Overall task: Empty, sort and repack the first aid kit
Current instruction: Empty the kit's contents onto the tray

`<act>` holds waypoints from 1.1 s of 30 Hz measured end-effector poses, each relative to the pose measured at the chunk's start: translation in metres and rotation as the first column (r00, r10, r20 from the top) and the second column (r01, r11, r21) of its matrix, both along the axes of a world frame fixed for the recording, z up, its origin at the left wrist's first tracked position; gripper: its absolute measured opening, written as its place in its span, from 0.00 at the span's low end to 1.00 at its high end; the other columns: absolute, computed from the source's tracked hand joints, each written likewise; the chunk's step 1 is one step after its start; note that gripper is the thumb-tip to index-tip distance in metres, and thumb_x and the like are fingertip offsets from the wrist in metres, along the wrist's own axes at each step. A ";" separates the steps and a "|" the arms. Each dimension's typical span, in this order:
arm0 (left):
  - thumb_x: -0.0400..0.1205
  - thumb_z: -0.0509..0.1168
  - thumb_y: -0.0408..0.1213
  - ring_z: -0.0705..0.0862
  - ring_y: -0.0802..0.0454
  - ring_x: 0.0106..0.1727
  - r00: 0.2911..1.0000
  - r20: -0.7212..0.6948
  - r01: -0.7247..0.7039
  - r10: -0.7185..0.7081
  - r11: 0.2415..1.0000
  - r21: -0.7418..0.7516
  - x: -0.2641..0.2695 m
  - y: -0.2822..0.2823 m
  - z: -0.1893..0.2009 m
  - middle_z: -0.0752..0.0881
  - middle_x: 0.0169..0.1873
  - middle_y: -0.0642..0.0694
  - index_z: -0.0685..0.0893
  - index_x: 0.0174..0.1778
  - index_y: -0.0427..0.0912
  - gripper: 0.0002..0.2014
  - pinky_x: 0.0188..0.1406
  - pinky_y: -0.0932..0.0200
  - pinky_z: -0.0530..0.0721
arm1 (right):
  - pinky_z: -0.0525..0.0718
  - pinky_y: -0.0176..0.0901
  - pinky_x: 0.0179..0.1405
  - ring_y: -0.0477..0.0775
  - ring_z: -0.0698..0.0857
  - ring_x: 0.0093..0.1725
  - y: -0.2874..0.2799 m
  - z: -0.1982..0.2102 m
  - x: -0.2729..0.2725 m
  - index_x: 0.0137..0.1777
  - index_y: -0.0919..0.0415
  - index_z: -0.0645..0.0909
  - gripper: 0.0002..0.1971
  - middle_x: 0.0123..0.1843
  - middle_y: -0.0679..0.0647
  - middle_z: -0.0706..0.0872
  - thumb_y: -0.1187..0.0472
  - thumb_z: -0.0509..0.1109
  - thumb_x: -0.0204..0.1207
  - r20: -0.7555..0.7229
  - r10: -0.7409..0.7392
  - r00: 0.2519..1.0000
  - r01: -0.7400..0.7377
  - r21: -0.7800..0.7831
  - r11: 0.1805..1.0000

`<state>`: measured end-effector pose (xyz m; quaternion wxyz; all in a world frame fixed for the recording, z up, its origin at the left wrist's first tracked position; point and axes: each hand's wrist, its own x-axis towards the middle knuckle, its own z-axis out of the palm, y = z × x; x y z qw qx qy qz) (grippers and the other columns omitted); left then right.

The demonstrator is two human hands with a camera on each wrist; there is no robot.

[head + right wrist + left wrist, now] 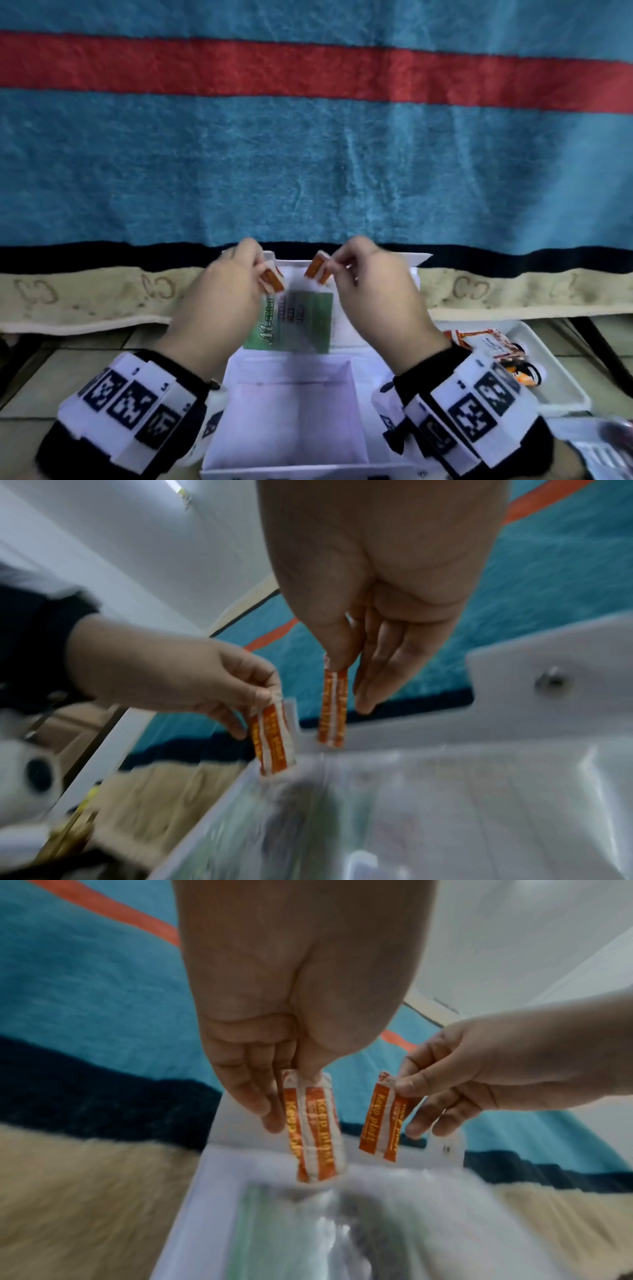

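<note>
A white first aid box (356, 425) stands open on the floor before me, its lid (349, 262) leaning back against the bed. Inside the lid lies a green-and-white packet (301, 325). My left hand (236, 274) pinches a strip of orange-and-white plasters (272, 279) (313, 1131) (272, 739) by its top. My right hand (352, 270) pinches a second such strip (318, 267) (382, 1121) (332, 710). Both strips hang a short way apart above the lid's far end.
A white tray (561, 394) at the right holds orange-printed packets and small dark items. A blue blanket (308, 154) with a red stripe and beige border covers the bed behind. More packets (596, 448) lie at the lower right. Tiled floor (68, 353) shows at left.
</note>
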<state>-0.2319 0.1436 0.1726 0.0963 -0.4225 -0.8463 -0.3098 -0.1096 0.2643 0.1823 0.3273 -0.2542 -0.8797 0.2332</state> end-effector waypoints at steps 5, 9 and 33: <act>0.79 0.66 0.36 0.84 0.58 0.35 0.983 0.086 0.139 -0.165 0.959 0.247 0.050 0.005 0.012 0.85 0.32 0.53 0.78 0.37 0.49 0.06 0.39 0.52 0.83 | 0.85 0.43 0.34 0.44 0.87 0.29 0.016 0.019 0.078 0.28 0.56 0.81 0.12 0.27 0.48 0.88 0.60 0.80 0.67 -0.337 -0.169 0.926 0.102 -0.206 0.973; 0.77 0.69 0.33 0.84 0.58 0.33 0.912 0.205 0.294 -0.356 0.914 0.278 0.101 0.025 0.004 0.84 0.30 0.52 0.76 0.35 0.50 0.10 0.34 0.60 0.81 | 0.82 0.35 0.26 0.44 0.85 0.25 0.029 0.016 0.171 0.30 0.60 0.83 0.10 0.28 0.52 0.90 0.61 0.82 0.64 -0.406 -0.305 0.862 0.156 -0.359 0.920; 0.79 0.68 0.37 0.83 0.55 0.40 0.744 0.369 0.617 -0.558 0.785 -0.056 0.259 0.083 -0.067 0.84 0.35 0.53 0.77 0.39 0.48 0.06 0.43 0.50 0.83 | 0.70 0.29 0.24 0.35 0.80 0.27 0.004 -0.135 0.340 0.30 0.47 0.80 0.11 0.24 0.39 0.82 0.48 0.79 0.65 0.355 -0.646 0.676 0.735 -0.261 0.626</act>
